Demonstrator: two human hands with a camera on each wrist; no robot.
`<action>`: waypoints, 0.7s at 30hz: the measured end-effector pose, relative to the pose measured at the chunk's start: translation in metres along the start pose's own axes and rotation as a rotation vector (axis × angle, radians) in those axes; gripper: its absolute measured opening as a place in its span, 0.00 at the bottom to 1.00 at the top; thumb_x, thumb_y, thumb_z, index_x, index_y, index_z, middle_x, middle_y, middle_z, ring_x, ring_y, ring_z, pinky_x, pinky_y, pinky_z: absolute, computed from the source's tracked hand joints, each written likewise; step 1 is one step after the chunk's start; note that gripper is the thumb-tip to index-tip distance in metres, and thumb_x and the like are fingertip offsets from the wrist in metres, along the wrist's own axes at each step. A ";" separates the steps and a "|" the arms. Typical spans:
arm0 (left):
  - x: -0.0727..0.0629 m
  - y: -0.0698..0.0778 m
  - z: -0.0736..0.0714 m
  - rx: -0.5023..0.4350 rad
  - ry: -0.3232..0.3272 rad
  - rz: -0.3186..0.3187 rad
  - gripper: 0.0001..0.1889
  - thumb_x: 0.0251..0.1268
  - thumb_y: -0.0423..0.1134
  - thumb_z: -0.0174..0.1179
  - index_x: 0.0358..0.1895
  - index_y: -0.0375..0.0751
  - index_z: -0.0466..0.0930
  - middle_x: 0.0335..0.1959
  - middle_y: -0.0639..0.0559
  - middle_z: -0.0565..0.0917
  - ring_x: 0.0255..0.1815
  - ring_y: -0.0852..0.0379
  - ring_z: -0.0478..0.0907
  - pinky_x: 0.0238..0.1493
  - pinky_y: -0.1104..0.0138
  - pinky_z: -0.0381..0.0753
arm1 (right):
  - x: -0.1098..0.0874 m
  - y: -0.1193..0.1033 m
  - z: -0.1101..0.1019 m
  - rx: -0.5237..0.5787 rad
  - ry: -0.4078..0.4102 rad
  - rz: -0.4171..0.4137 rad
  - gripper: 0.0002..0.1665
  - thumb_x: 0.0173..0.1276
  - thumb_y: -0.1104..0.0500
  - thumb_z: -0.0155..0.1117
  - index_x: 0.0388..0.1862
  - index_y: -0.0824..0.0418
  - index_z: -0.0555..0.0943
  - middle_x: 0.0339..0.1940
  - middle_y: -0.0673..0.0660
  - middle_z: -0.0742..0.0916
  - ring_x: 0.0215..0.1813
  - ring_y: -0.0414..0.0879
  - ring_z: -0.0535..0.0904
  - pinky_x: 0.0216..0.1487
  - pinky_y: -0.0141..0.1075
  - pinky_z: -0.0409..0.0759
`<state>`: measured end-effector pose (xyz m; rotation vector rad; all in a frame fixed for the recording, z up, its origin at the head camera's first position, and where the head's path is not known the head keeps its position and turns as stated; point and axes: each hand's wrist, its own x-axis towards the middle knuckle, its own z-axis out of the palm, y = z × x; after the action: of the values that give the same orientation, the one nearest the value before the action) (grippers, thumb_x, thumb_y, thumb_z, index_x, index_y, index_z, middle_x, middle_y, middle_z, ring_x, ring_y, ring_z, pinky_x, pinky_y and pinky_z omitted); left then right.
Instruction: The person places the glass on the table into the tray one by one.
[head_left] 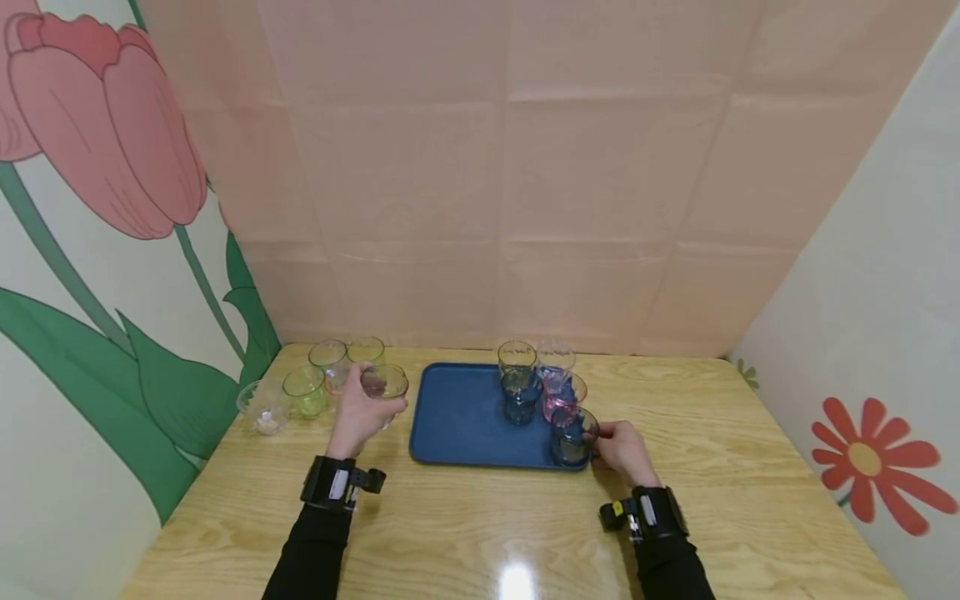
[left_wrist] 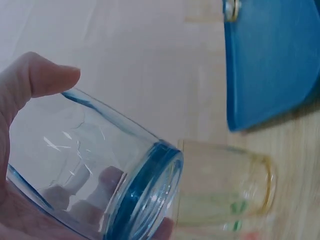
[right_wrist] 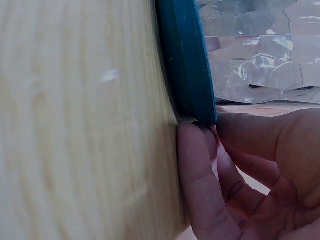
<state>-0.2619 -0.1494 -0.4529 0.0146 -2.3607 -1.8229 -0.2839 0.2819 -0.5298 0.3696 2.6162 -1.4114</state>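
My left hand [head_left: 358, 414] grips a see-through drinking glass [head_left: 385, 382] between thumb and fingers, left of the blue tray [head_left: 465, 454]. In the left wrist view this glass [left_wrist: 85, 155] has a blue-tinted base, and the thumb lies at its rim. At the tray's near right corner is my right hand [head_left: 624, 452]. Its thumb and fingers pinch the tray's rim [right_wrist: 187, 65] in the right wrist view. Just beside those fingers a dark smoky glass [head_left: 573, 437] stands on the tray. Behind it are a pink glass [head_left: 562, 392], a dark blue glass [head_left: 520, 400] and others.
Several glasses stand on the wooden table [head_left: 465, 525] at the left, among them a green glass [head_left: 305, 393], a yellowish glass [head_left: 366, 350] and a clear glass [head_left: 266, 412]. A pinkish sheet [head_left: 502, 208] covers the back wall. Painted walls flank the table.
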 end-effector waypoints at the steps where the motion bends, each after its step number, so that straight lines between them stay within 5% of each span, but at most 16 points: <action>1: 0.000 0.000 0.002 -0.012 -0.003 -0.007 0.42 0.61 0.30 0.71 0.76 0.30 0.58 0.63 0.26 0.74 0.66 0.30 0.74 0.65 0.46 0.77 | 0.000 0.000 0.000 0.001 0.002 0.000 0.16 0.76 0.72 0.55 0.55 0.73 0.86 0.46 0.65 0.88 0.41 0.48 0.84 0.35 0.38 0.88; 11: 0.002 -0.004 0.025 -0.121 -0.007 0.004 0.41 0.59 0.27 0.73 0.72 0.30 0.60 0.64 0.29 0.78 0.67 0.33 0.76 0.65 0.50 0.79 | 0.000 0.000 0.000 0.000 0.004 0.007 0.16 0.75 0.72 0.55 0.54 0.73 0.86 0.46 0.64 0.89 0.43 0.49 0.84 0.35 0.37 0.87; 21: -0.003 -0.008 0.056 -0.143 -0.134 0.024 0.37 0.68 0.30 0.70 0.76 0.35 0.63 0.68 0.33 0.76 0.71 0.35 0.73 0.71 0.47 0.75 | 0.000 -0.001 -0.001 -0.001 0.002 0.007 0.16 0.75 0.72 0.55 0.53 0.73 0.86 0.46 0.65 0.89 0.43 0.50 0.83 0.35 0.36 0.86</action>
<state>-0.2675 -0.0969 -0.4748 -0.1571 -2.2983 -2.0356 -0.2840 0.2823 -0.5282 0.3798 2.6151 -1.4082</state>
